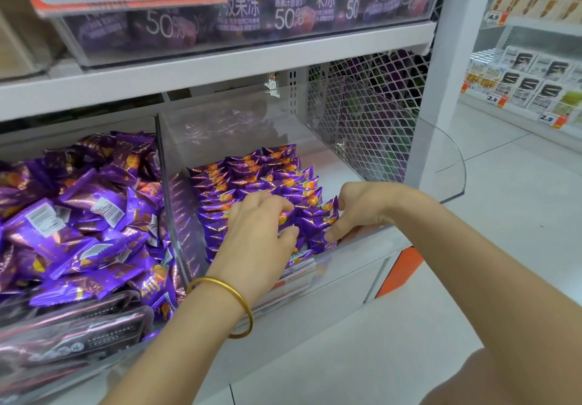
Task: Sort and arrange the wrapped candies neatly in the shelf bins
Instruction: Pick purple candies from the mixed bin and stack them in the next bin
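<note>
Purple wrapped candies with orange prints stand in neat upright rows [252, 175] inside the right clear acrylic bin [447, 165]. My left hand [258, 231], with a gold bangle on the wrist, rests on the front rows, fingers curled on a candy. My right hand [356, 209] pinches the rightmost front candies [318, 219] from the side, thumb low against the bin's front. The left bin holds a loose, jumbled heap of the same candies [85, 215].
A clear divider wall [167, 203] separates the two bins. The shelf above [220, 67] carries purple jelly pouches behind a clear front. A white mesh panel [371, 115] closes the back right. Snack shelves [529, 83] stand across the tiled aisle.
</note>
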Motion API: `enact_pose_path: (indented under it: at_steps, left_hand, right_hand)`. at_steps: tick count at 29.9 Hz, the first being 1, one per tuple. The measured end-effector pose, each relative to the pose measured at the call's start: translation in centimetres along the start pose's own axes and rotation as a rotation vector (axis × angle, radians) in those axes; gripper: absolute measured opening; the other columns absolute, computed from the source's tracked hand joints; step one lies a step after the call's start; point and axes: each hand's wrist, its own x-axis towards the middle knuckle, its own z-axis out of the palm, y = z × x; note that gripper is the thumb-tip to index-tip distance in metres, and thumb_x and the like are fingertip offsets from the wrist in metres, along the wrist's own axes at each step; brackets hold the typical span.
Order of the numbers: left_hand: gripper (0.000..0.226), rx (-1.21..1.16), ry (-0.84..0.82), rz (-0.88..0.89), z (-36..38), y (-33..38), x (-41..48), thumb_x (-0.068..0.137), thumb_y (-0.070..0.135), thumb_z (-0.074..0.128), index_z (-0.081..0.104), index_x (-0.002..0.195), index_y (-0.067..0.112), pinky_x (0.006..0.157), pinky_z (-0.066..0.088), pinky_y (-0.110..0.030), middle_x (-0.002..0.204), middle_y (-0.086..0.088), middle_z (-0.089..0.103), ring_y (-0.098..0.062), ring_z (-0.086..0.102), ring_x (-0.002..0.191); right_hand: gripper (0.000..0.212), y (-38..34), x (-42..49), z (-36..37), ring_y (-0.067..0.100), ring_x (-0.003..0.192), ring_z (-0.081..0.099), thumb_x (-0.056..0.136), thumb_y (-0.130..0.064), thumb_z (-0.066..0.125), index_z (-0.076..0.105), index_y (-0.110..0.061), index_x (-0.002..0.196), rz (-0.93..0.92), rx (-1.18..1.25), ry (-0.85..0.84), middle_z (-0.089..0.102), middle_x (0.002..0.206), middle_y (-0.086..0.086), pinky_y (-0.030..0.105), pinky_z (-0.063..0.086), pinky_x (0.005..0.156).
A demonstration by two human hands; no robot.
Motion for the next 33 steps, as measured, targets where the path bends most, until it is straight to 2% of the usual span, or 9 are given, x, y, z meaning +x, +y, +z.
enact_pose_path:
  at_steps: [2,6,11,14,17,22,26,29,33]
  left_hand:
    - [0.035,-0.002,0.006,0.001,0.0,0.0,0.0,0.094,0.022,0.050,0.048,0.129,0.026,0.096,0.021,-0.022,0.135,0.006,0.038,-0.017,0.025,0.129]
    - [0.033,-0.029,0.032,0.022,0.0,-0.1,-0.1,0.094,0.022,0.050,0.049,0.127,0.025,0.095,0.021,-0.020,0.134,0.008,0.039,-0.014,0.025,0.127]
    - [0.027,-0.160,0.146,0.151,-0.5,0.0,-0.6,0.091,0.015,0.053,0.058,0.117,0.021,0.087,0.037,-0.017,0.121,0.010,0.044,-0.012,0.045,0.108]
    - [0.025,-0.213,0.208,0.251,-2.1,0.4,-1.2,0.089,0.007,0.055,0.062,0.111,0.017,0.077,0.037,-0.004,0.115,0.009,0.047,-0.004,0.048,0.097]
    - [0.024,-0.217,0.312,0.274,-4.6,0.0,-2.2,0.086,0.005,0.056,0.065,0.104,0.017,0.077,0.039,-0.003,0.108,0.010,0.052,-0.001,0.053,0.098]
    - [0.026,-0.036,0.439,0.175,-9.2,-3.4,-4.8,0.079,0.016,0.051,0.067,0.099,0.018,0.087,0.039,-0.021,0.102,0.010,0.057,-0.006,0.051,0.101]
    - [0.027,0.300,0.412,-0.039,-10.8,-9.0,-6.2,0.077,0.016,0.067,0.066,0.104,0.013,0.095,0.029,-0.033,0.114,-0.011,0.059,-0.035,0.052,0.110]
    - [0.041,0.412,0.275,-0.165,-10.8,-11.2,-7.3,0.076,0.029,0.071,0.064,0.108,0.004,0.098,0.036,-0.049,0.121,-0.025,0.054,-0.044,0.049,0.113]
    - [0.054,0.471,0.223,-0.143,-10.8,-11.8,-7.9,0.082,0.049,0.053,0.065,0.107,0.003,0.100,0.039,-0.048,0.128,-0.029,0.049,-0.044,0.048,0.116]
  right_hand:
    - [0.061,-0.2,-0.3,0.0,0.026,0.100,0.062,0.069,-0.041,0.080,0.048,-0.009,0.110,0.019,0.016,0.001,0.062,0.093,0.005,0.039,0.048,0.095]
    - [0.049,-0.6,-0.5,-0.1,0.027,0.101,0.062,0.070,-0.040,0.080,0.039,-0.016,0.080,0.007,0.004,0.015,0.054,0.080,0.000,0.040,0.049,0.094]
    - [0.046,-1.2,-1.4,-0.3,0.026,0.075,0.061,0.074,-0.037,0.078,0.039,-0.013,0.073,0.031,-0.018,0.095,0.060,0.077,0.006,0.036,0.052,0.077]
    - [0.038,-2.1,-2.4,-0.5,0.028,0.071,0.063,0.082,-0.032,0.072,0.044,-0.006,0.086,0.001,0.059,0.306,0.061,0.088,0.014,0.037,0.052,0.066]
    - [0.039,-4.0,-3.7,-0.1,0.027,0.092,0.059,0.087,-0.032,0.064,0.046,-0.010,0.114,-0.188,0.037,0.567,0.061,0.103,0.008,0.039,0.049,0.079]
    - [0.035,-9.9,-6.6,2.8,0.020,0.093,0.060,0.086,-0.017,0.062,0.050,-0.018,0.119,-0.639,0.183,0.692,0.061,0.100,-0.001,0.042,0.048,0.086]
    - [0.039,-15.2,-8.0,4.4,0.026,0.113,0.054,0.085,-0.012,0.059,0.052,-0.013,0.124,-0.882,0.029,0.708,0.058,0.119,0.007,0.044,0.043,0.094]
    - [0.045,-18.6,-7.0,5.7,0.026,0.121,0.045,0.087,-0.014,0.056,0.046,-0.013,0.131,-0.910,-0.185,0.639,0.048,0.131,0.007,0.039,0.038,0.099]
    - [0.068,-21.0,-4.4,6.8,0.031,0.129,0.035,0.082,-0.022,0.062,0.030,-0.015,0.141,-0.756,-0.475,0.619,0.026,0.148,0.014,0.037,0.032,0.104]
